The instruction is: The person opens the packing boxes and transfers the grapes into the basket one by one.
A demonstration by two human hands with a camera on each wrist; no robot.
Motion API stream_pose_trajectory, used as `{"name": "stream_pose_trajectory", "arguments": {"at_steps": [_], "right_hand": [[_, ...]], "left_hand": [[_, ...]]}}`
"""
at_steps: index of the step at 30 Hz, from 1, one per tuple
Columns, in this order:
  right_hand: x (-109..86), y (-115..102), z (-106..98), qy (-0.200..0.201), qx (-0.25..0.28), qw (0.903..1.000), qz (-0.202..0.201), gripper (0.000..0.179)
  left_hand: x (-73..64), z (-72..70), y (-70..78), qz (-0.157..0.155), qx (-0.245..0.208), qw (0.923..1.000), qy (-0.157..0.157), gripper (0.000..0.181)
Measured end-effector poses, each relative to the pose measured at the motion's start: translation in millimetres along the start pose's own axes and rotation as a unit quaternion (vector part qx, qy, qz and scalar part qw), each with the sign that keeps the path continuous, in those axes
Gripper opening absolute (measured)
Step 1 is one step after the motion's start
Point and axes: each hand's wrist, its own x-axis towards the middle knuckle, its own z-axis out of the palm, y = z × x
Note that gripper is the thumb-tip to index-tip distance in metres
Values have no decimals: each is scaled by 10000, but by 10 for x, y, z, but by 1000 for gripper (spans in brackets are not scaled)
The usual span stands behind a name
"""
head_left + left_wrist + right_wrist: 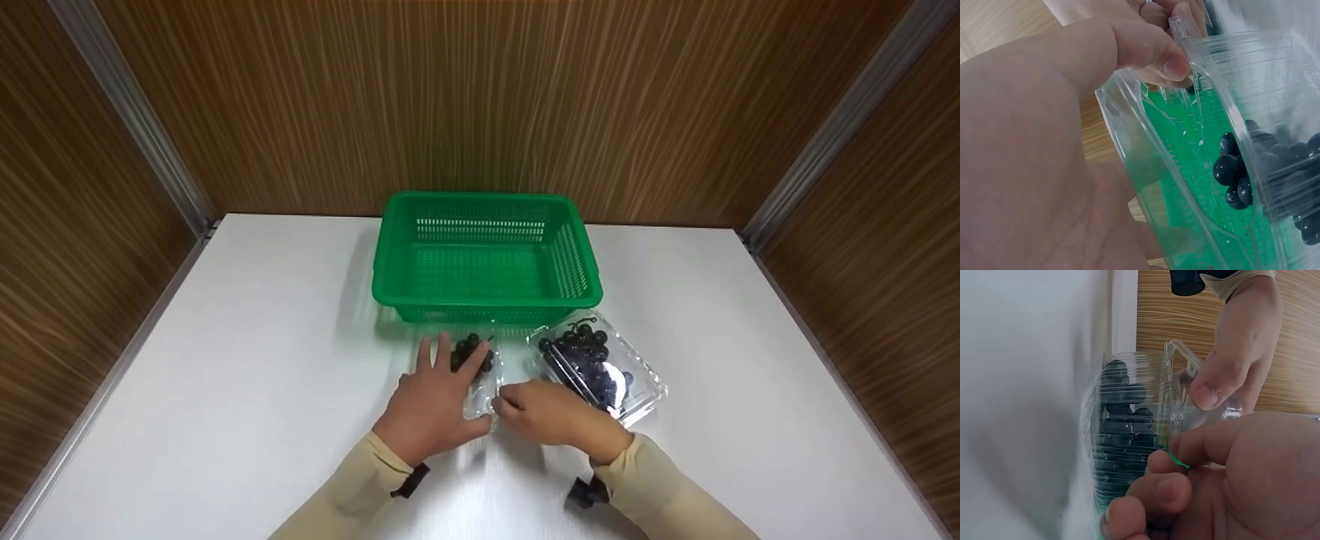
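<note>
A clear plastic clamshell box (481, 405) with dark grapes (466, 349) inside sits in front of the green basket (487, 302). My left hand (429, 411) spreads over its lid with straight fingers, thumb at the near edge. At the near right corner, my right hand (551, 412) curls its fingers against the box's rim. The left wrist view has the left thumb (1151, 48) at the corner beside the right fingers, a gap between lid and base showing there. In the right wrist view, the right fingers (1165, 489) bend against the ribbed side, over grapes (1120, 422).
Just right of the right hand, a second clear clamshell box (646, 390) holds a bunch of dark grapes (581, 345) and lies at an angle by the basket's corner. Wood-patterned panels (480, 97) enclose the white table (247, 360) at the back and sides.
</note>
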Motion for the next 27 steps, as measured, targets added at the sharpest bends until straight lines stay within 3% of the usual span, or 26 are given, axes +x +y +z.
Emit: {"name": "stream_pose_trajectory", "arguments": {"at_steps": [10, 27], "right_hand": [[0, 5, -12, -38, -47, 10000, 68, 31], [8, -3, -12, -55, -6, 10000, 65, 33]], "left_hand": [[-1, -77, 0, -139, -272, 9991, -279, 89], [13, -82, -22, -129, -272, 9991, -295, 88]]}}
